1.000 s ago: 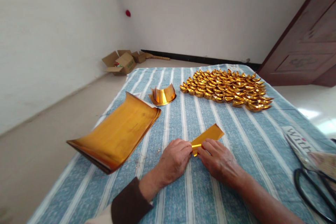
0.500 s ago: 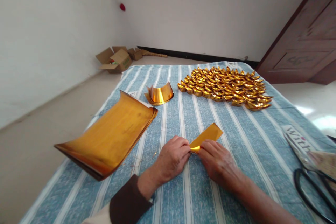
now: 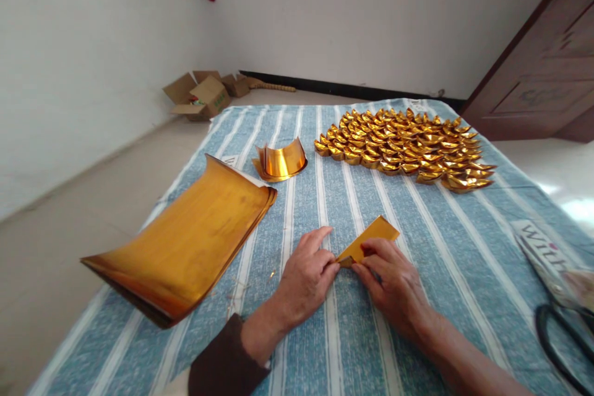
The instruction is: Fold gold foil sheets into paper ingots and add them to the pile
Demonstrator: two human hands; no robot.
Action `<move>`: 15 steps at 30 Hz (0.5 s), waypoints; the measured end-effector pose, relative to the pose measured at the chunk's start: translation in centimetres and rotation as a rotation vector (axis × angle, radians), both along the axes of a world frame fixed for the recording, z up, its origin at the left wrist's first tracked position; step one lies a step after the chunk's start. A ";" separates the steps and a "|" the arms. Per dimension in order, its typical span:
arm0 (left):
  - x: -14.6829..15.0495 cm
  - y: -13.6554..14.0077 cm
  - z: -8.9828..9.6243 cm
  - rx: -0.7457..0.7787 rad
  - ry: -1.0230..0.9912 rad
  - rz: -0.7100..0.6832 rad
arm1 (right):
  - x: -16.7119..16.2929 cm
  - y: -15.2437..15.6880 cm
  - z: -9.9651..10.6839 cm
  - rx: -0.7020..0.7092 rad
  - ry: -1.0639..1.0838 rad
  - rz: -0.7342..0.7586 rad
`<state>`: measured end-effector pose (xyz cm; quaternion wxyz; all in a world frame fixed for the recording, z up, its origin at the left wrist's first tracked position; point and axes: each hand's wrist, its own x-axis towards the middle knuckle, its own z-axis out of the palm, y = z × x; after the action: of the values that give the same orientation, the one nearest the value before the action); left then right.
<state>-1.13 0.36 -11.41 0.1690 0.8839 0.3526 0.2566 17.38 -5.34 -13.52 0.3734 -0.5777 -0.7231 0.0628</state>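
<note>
One shiny gold strip (image 3: 374, 231), folded at its near end, lies in the near middle, pinched by the left hand (image 3: 304, 275) and right hand (image 3: 396, 281), with two gold stacks (image 3: 190, 241) left, one pair of scissors (image 3: 558, 288) right, and too many gold boats (image 3: 401, 145) to count far right.

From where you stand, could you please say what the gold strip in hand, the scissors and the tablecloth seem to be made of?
Gold strip: probably foil-faced paper, satin, given its metallic colour and crisp edges.
Scissors: likely steel, from the grey sheen; smooth black handle, perhaps plastic.
Tablecloth: apparently woven fabric, matte, from its flecked blue weave.
</note>
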 end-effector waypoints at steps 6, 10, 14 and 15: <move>0.4 0.2 -0.3 0.022 0.006 0.016 | 0.0 0.6 -0.2 0.040 -0.066 -0.058; 0.6 0.1 -0.5 0.036 -0.001 0.050 | 0.0 0.8 -0.2 0.036 -0.076 -0.073; 0.5 0.1 -0.7 0.040 0.014 0.087 | -0.1 1.0 -0.2 0.045 -0.108 -0.088; 0.5 0.0 -0.7 0.042 0.019 0.095 | -0.1 1.0 -0.2 0.050 -0.114 -0.091</move>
<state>-0.65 0.41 -12.14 0.1346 0.8719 0.3904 0.2632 17.23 -4.34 -13.69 0.3484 -0.6031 -0.7175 -0.0053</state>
